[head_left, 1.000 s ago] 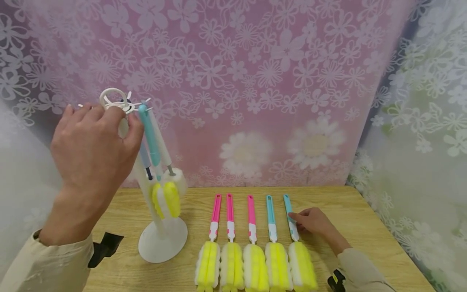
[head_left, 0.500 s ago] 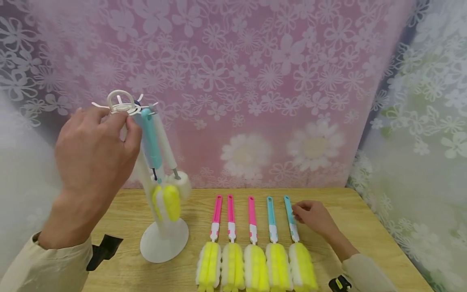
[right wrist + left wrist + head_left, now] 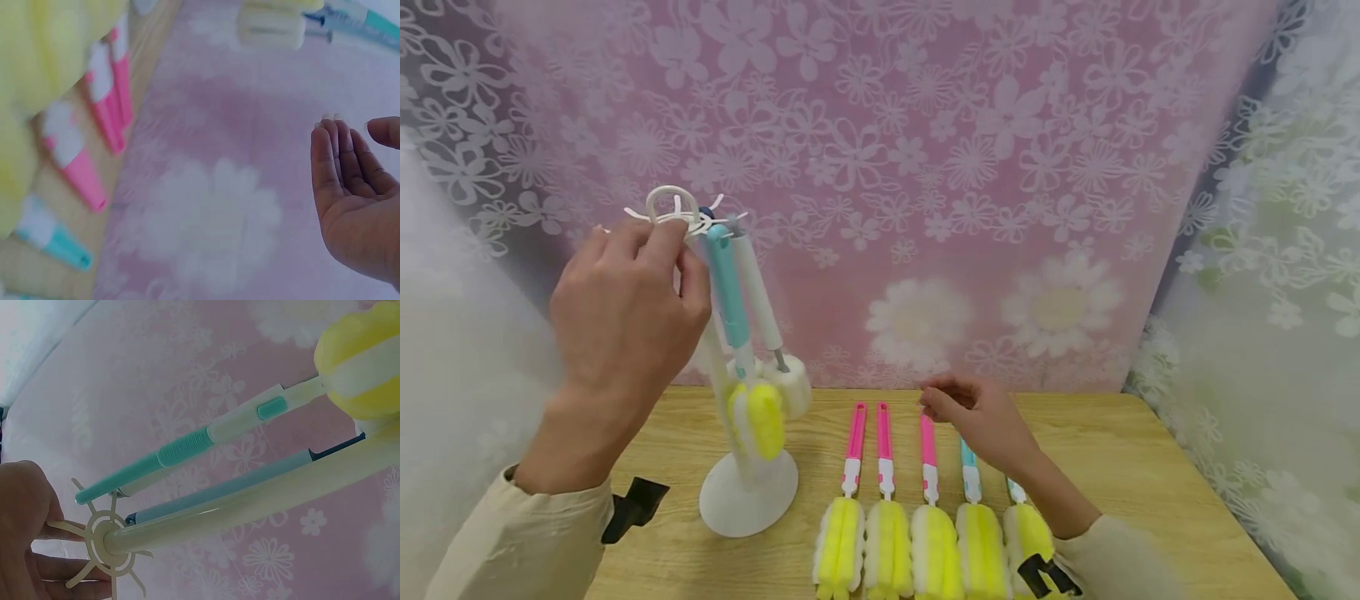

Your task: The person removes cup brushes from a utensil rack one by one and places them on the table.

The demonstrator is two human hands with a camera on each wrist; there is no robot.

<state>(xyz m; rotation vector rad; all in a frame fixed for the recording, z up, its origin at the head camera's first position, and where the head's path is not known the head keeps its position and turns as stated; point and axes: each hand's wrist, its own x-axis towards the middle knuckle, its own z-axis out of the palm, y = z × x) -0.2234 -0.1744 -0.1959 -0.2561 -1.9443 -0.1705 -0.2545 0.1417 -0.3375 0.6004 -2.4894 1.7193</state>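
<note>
At the left in the head view, my left hand (image 3: 625,308) grips the hooked top (image 3: 94,547) of a white brush stand (image 3: 748,496). The left wrist view shows its fingers behind the hook wheel. From the hooks hang a teal-handled sponge brush (image 3: 727,283), a white-handled brush (image 3: 762,292) and a grey-blue-handled brush (image 3: 225,487). My right hand (image 3: 985,425), empty with fingers loosely bent, is above the upper ends of the laid-out brushes. Below it lie a pink-handled brush (image 3: 928,454) and a teal-handled brush (image 3: 972,483); the rightmost brush (image 3: 1026,533) is partly hidden by the forearm.
Two more pink-handled brushes (image 3: 855,442) lie to the left in the same row on the wooden table (image 3: 1120,467). All their yellow and white sponge heads point toward me. A flowered pink curtain (image 3: 880,208) hangs behind the table.
My right hand has left the rightmost teal brush's handle and moved left and upward over the row. My left hand stays at the stand's top; the head view has shifted slightly.
</note>
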